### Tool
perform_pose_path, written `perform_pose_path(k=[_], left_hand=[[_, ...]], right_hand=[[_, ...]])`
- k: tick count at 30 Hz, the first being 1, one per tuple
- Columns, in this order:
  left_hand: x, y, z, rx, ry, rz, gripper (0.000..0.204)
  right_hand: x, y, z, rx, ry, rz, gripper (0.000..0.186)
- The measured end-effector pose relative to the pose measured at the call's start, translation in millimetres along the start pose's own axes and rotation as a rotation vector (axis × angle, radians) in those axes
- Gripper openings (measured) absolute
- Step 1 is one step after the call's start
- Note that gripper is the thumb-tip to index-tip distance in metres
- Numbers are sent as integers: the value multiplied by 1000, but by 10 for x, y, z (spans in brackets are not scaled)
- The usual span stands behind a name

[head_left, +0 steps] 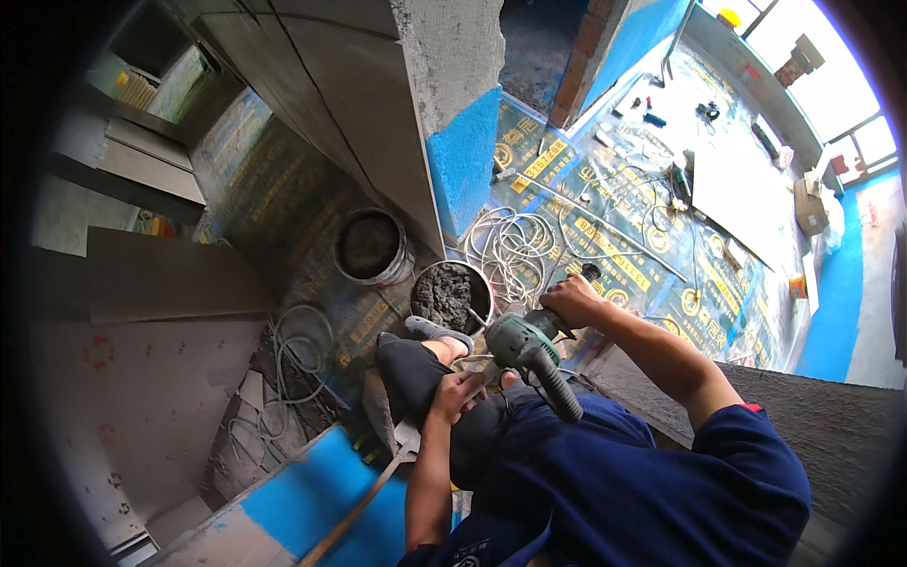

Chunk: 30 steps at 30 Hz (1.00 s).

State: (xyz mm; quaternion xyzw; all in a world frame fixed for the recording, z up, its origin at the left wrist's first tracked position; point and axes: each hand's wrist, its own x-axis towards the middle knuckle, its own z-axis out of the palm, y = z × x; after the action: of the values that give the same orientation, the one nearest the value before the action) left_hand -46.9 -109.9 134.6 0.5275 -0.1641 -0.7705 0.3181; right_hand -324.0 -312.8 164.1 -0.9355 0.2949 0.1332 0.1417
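Two hands (pixel 569 300) (pixel 456 397), one tool (pixel 518 342), two buckets (pixel 398 270) (pixel 490 291)

Two hands (pixel 573 300), one green power tool (pixel 518 338), two buckets (pixel 401 268).

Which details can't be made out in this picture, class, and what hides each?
In the head view:
Green mixer: lower tip, apparently buried in mortar.
Wooden handle: far end, cut off by the lower edge.
Left hand: palm, hidden by the hand itself.
Teal item, far floor: too small to identify.
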Motion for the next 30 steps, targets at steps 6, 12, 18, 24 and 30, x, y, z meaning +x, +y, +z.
perform_pose_path(k=[6, 12, 18, 24, 30], left_hand=[[-52, -71, -18, 16, 4, 56, 34], [-144, -132, 31, -54, 24, 119, 32], [-193, -155, 33, -60, 62, 125, 33], [-219, -154, 39, -34, 76, 117, 34], [-278, -80, 12, -8, 69, 62, 33]], right_hand=[[105, -60, -167, -22, -46, -27, 16], [209, -125, -252, -32, -108, -43, 16], [279, -69, -161, 2, -39, -114, 17], [346, -96, -167, -13, -51, -136, 16], [345, -98, -95, 19, -20, -138, 15]])
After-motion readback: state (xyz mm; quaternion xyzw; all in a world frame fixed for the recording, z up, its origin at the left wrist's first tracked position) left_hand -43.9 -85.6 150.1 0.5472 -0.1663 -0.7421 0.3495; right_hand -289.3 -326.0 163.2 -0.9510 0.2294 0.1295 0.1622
